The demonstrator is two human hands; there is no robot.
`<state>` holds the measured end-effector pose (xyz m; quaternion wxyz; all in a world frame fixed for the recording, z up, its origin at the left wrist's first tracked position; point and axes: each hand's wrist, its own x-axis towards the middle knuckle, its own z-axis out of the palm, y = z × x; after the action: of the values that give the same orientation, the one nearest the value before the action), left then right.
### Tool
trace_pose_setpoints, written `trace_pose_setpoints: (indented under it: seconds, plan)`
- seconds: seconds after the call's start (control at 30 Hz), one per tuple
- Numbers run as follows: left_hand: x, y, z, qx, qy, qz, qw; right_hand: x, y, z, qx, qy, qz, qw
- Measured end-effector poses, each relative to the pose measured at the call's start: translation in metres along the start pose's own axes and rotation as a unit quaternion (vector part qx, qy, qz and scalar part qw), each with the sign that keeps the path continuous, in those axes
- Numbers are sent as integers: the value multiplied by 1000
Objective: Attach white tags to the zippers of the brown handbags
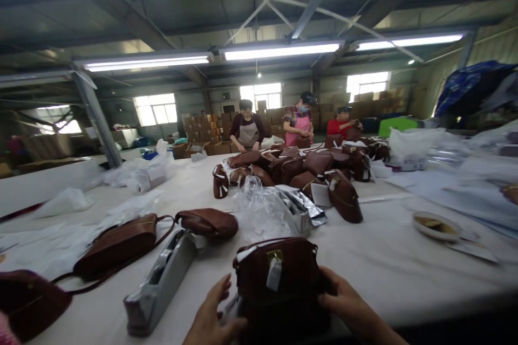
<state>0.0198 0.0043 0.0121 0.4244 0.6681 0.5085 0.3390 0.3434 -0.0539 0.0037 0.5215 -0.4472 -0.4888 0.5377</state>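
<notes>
A dark brown leather handbag (285, 288) stands at the near edge of the tabletop (384, 259), between the person's two hands; its front faces the wearer, with a brass-coloured clasp (275, 255) near the top and a white wrapped tab (274, 275) hanging from it; the top edge, its clearest long line, runs crosswise from the left hand's side to the right's. The right hand (343, 299) is the nearer one — its grip is closed on the bag's right side, thumb towards the front and fingers higher up the edge; the left hand (218, 310) is beside the opposite side, its grip wide, thumb and fingers well parted, so the bag lies to its right; whether a left fingertip touches the leather, I cannot tell.

Left of that hand a grey tape dispenser (162, 285) sits slantwise, its far end close to a brown leather pouch-shaped bag (208, 222); a longer brown bag (117, 245) with a strap lies farther left. Beyond the handbag are crumpled clear plastic (259, 207) and a second dispenser (298, 213); behind these is a heap of brown bags (287, 167) — past it, three co-workers, one in a pink apron (297, 132), face the tabletop.
</notes>
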Motion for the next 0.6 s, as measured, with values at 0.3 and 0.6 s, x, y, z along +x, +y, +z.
trace_pose_setpoints:
  seconds: [0.3,0.6]
  plan:
    - [21,44,44,-161,-180,13,970,-8,7,-18,52,45,-14,997]
    - [67,48,101,-57,-73,95,991,-33,7,-69,181,196,-63,962]
